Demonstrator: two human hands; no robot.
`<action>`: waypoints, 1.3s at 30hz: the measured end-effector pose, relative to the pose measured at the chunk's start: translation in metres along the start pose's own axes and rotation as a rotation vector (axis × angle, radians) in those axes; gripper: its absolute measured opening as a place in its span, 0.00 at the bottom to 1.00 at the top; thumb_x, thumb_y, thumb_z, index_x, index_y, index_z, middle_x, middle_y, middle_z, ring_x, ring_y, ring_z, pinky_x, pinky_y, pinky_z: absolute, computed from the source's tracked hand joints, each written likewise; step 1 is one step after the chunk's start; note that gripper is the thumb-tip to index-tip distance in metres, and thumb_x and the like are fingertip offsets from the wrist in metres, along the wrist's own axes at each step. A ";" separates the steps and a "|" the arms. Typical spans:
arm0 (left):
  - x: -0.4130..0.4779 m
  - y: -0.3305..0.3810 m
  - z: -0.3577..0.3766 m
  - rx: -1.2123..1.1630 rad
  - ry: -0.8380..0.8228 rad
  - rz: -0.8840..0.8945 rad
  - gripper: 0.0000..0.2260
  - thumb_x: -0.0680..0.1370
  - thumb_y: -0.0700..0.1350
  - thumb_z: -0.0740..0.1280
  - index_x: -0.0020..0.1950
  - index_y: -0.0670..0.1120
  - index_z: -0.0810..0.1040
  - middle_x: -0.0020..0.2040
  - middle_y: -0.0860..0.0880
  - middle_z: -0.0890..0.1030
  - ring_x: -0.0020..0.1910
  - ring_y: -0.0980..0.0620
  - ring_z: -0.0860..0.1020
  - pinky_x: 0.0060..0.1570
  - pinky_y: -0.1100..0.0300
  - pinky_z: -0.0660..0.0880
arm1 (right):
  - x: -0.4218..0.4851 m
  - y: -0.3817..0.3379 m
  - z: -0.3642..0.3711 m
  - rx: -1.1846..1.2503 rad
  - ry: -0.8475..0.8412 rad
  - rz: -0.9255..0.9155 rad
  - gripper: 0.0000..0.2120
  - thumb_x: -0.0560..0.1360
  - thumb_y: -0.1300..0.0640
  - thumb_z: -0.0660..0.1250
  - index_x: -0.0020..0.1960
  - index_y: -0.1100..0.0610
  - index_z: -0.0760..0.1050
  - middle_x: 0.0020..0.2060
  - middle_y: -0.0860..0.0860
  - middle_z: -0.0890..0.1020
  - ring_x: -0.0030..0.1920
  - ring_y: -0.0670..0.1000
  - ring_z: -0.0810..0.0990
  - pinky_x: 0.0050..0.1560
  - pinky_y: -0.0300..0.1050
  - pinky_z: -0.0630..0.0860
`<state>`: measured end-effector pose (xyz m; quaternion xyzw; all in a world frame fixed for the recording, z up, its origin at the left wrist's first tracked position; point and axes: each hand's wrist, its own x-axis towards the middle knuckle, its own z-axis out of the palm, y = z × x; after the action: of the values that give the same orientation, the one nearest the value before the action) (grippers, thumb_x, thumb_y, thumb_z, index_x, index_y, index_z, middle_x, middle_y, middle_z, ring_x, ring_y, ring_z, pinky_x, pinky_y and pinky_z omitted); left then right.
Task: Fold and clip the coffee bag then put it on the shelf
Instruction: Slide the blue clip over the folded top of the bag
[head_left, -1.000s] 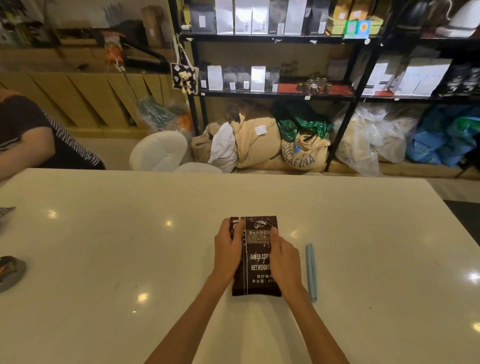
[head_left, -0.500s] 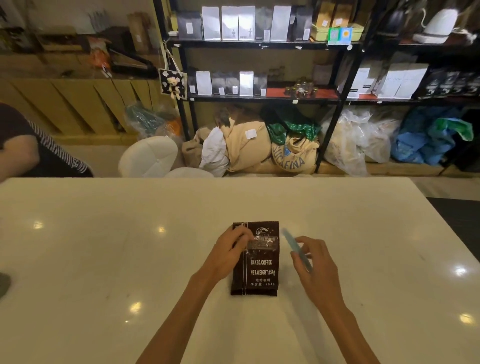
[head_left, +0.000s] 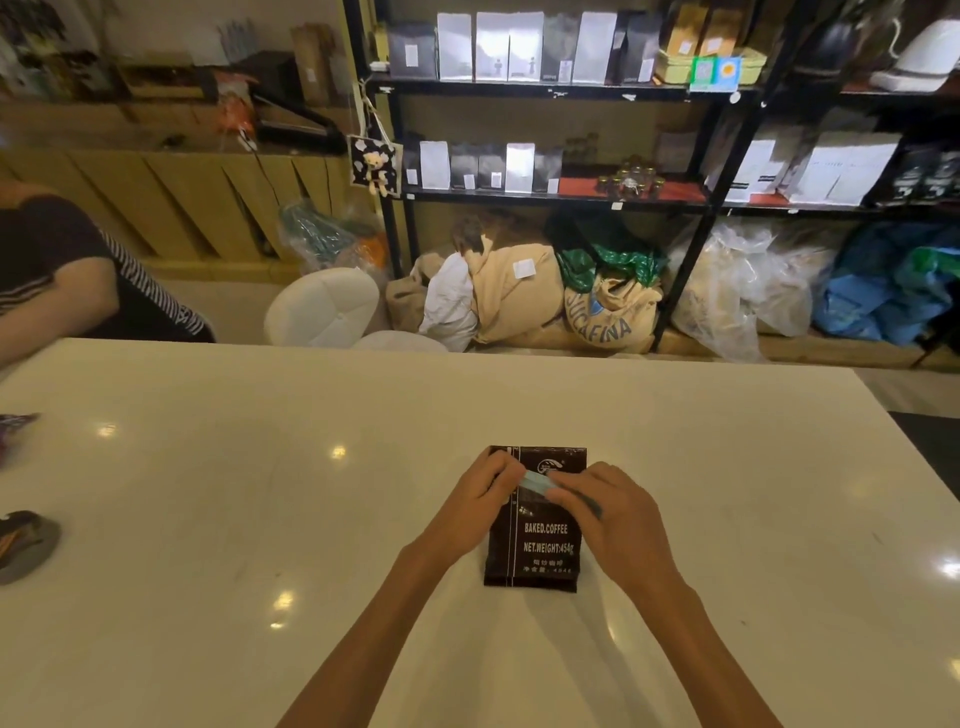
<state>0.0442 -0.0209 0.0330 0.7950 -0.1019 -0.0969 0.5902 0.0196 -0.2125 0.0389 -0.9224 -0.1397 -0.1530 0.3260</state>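
A dark brown coffee bag (head_left: 537, 540) with white print lies flat on the white table (head_left: 260, 519), its top folded over. My left hand (head_left: 475, 506) presses on the bag's upper left part. My right hand (head_left: 615, 519) holds a light blue clip (head_left: 537, 483) across the upper part of the bag, its left end meeting my left fingers. Most of the clip is hidden under my right fingers. The black shelf (head_left: 545, 88) stands beyond the table with several bags on it.
Another person's arm (head_left: 52, 306) rests at the table's left edge. Two dark objects (head_left: 23, 540) lie at the far left of the table. White stools (head_left: 322, 306) and sacks (head_left: 519, 296) stand between the table and the shelf.
My right hand picked the blue clip up from the table to the right of the bag and brought it over the bag's folded top. My left hand stayed on the bag.
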 end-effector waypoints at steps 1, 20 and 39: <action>-0.001 0.000 0.000 -0.004 0.004 0.002 0.10 0.83 0.46 0.57 0.45 0.50 0.74 0.44 0.52 0.74 0.40 0.62 0.73 0.42 0.68 0.71 | 0.004 -0.004 -0.004 0.083 -0.075 0.078 0.16 0.77 0.45 0.63 0.58 0.50 0.83 0.42 0.46 0.83 0.40 0.44 0.79 0.41 0.39 0.77; 0.004 0.000 0.028 0.181 0.134 -0.006 0.15 0.81 0.39 0.59 0.68 0.45 0.69 0.51 0.62 0.73 0.49 0.58 0.76 0.60 0.51 0.76 | 0.014 -0.070 0.038 0.373 0.239 0.264 0.08 0.77 0.60 0.69 0.56 0.59 0.78 0.51 0.53 0.81 0.52 0.50 0.80 0.56 0.47 0.79; 0.011 -0.010 0.007 0.118 0.051 -0.004 0.14 0.84 0.44 0.53 0.45 0.45 0.75 0.43 0.49 0.73 0.40 0.62 0.71 0.43 0.67 0.68 | 0.000 -0.010 -0.020 0.099 0.188 0.001 0.10 0.78 0.53 0.60 0.58 0.52 0.73 0.52 0.42 0.74 0.50 0.42 0.75 0.47 0.28 0.74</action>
<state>0.0530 -0.0276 0.0213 0.8308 -0.0908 -0.0713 0.5444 0.0125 -0.2181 0.0597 -0.8868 -0.1154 -0.2318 0.3828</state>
